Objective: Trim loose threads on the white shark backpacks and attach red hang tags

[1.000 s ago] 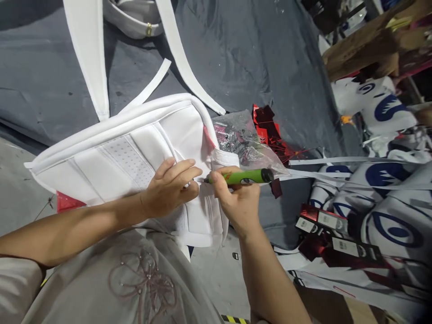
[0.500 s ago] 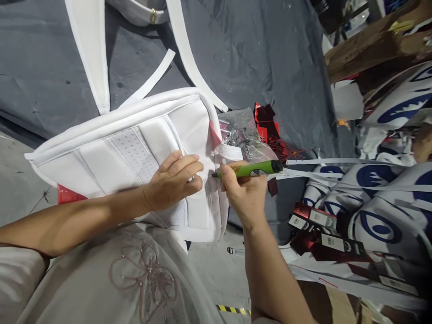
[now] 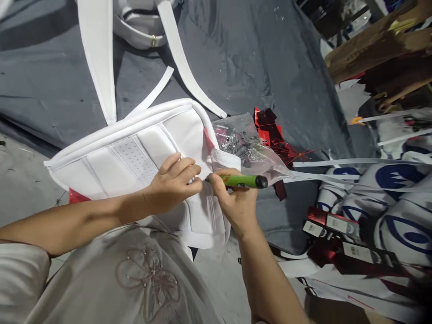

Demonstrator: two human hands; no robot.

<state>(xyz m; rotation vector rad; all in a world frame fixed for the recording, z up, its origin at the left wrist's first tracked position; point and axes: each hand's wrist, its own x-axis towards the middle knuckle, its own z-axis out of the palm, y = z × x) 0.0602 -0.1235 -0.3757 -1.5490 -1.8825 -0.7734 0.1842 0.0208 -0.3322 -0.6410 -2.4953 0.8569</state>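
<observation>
Right fingers (image 3: 218, 185) clamped on green pen-shaped tool (image 3: 248, 181) | white bag (image 3: 189, 128) beneath left fingers (image 3: 181, 167), grip unclear

Passage lies over the grey desk (image 3: 246, 58) at upper centre-right; just above the right hand (image 3: 238, 201) in the frame, a plastic bag (image 3: 232, 137) and red tags (image 3: 265, 136) obstruct.

Grey-covered table (image 3: 232, 54) | white bag (image 3: 140, 33), far side | clear plastic bag (image 3: 236, 135) | red tags (image 3: 266, 130) | white padded panel (image 3: 189, 128) across near edge
</observation>
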